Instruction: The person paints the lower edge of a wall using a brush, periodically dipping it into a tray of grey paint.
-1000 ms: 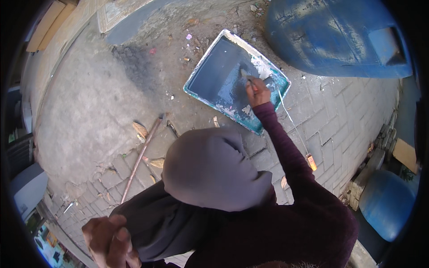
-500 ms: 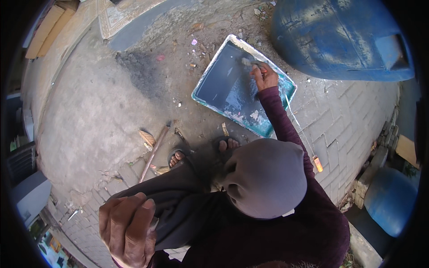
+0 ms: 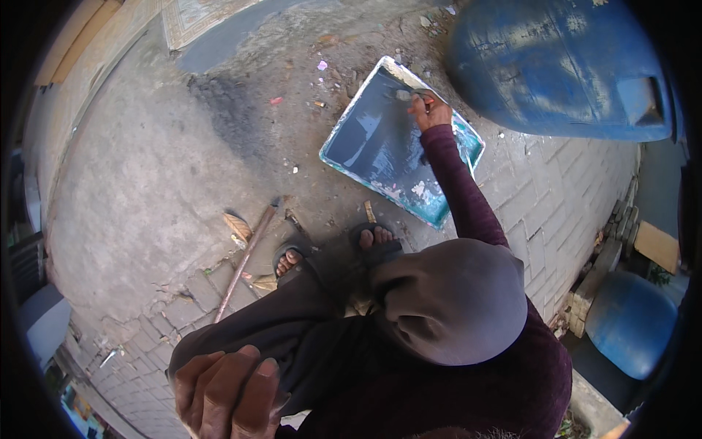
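A shallow rectangular tray [image 3: 337,165], white at the rim with teal inside, holds dark grey liquid on the ground in front of me. Over its far right part is my right hand [image 3: 433,112], its fingers closed round a small tool with a pale grey, rough tip [image 3: 404,95]. That tip is at the liquid; the tool's handle is mostly hidden by my fingers. My left hand [image 3: 230,395] is curled closed at the lower left, in front of my left leg. Whatever it may hold is hidden by its fingers.
A big blue plastic barrel [image 3: 556,69] lies just beyond the tray on the right; a second blue container [image 3: 632,322] is at far right. A brown stick [image 3: 247,260] lies by my left foot. My grey-clad right knee [image 3: 453,300] rises close to my right forearm.
My right hand has moved slightly farther away over the tray. The left hand sits lower and a little to the right. An orange handle right of the tray is now hidden behind my knee.
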Demonstrator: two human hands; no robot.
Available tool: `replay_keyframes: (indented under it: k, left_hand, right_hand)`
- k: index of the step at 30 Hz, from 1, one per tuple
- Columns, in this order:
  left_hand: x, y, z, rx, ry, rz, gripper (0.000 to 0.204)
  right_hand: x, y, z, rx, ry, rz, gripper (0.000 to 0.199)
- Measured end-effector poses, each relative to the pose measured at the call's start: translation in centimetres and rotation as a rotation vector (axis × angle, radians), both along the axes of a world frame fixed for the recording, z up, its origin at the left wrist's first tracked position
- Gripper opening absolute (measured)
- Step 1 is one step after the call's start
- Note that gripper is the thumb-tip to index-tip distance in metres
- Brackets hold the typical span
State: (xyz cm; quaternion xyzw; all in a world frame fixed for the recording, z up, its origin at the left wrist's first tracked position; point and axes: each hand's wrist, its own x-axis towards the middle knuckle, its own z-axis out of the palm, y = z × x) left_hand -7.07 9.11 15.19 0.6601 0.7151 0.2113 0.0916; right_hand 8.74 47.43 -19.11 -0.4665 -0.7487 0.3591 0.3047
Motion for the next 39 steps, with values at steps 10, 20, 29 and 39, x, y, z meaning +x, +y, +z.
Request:
replay_keyframes:
  k: [10,20,29,39]
  left_hand:
    - [0.1,-0.1,0.5,-0.049,0.037,0.005,0.018]
    - [0.0,0.2,0.9,-0.053,-0.028,0.055,0.026]
    - [0.0,0.8,1.4,-0.165,-0.074,0.069,0.037]
    - [0.7,1.4,1.4,-0.265,-0.028,0.1,0.04]
  right_hand:
    - [0.8,-0.2,1.2,0.408,-0.152,0.136,0.02]
    - [3.4,-3.5,2.8,0.263,0.072,-0.074,0.019]
    - [4.5,-3.4,2.5,-0.666,0.838,-0.343,0.027]
    - [-13.8,-0.7,5.5,-0.135,0.773,0.233,0.034]
